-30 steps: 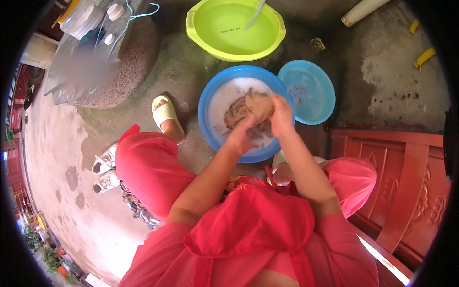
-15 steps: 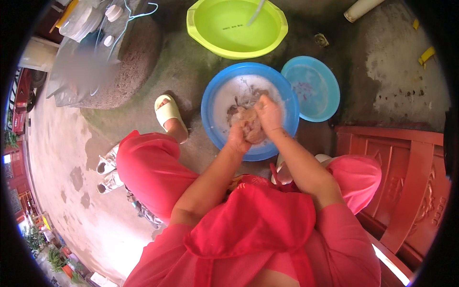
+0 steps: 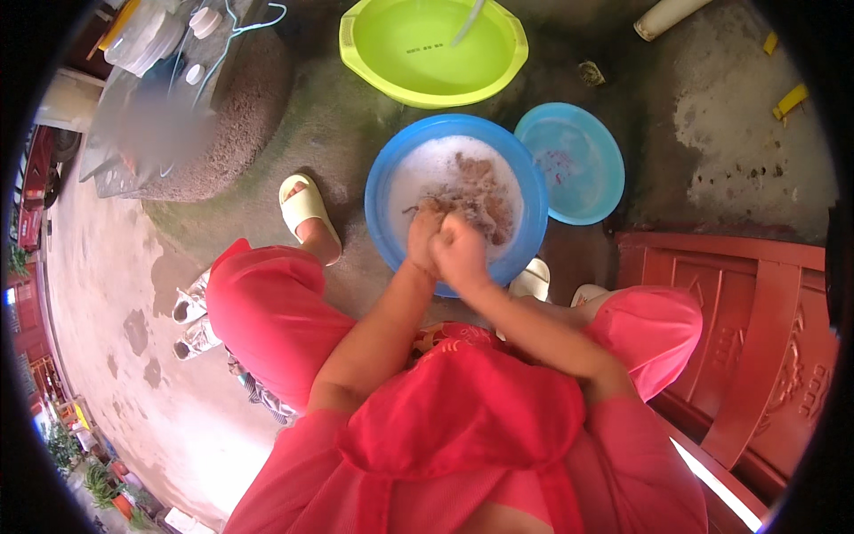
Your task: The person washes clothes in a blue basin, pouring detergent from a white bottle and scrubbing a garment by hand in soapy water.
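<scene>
The left hand (image 3: 423, 235) and right hand (image 3: 460, 252) are pressing together toward six o'clock in the blue basin (image 3: 377, 200); whether they are pinching the brown cloth (image 3: 485, 185), I cannot tell. It is lying in suds (image 3: 418, 167) toward two o'clock, the basin probably sitting close for easy reach

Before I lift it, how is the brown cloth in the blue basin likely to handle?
The brown cloth will probably be floppy, since it lies crumpled in loose folds. It looks soaked, sitting in the blue basin, so it may feel heavy for its size and drip. The white foam around it suggests a slippery hold.
</scene>
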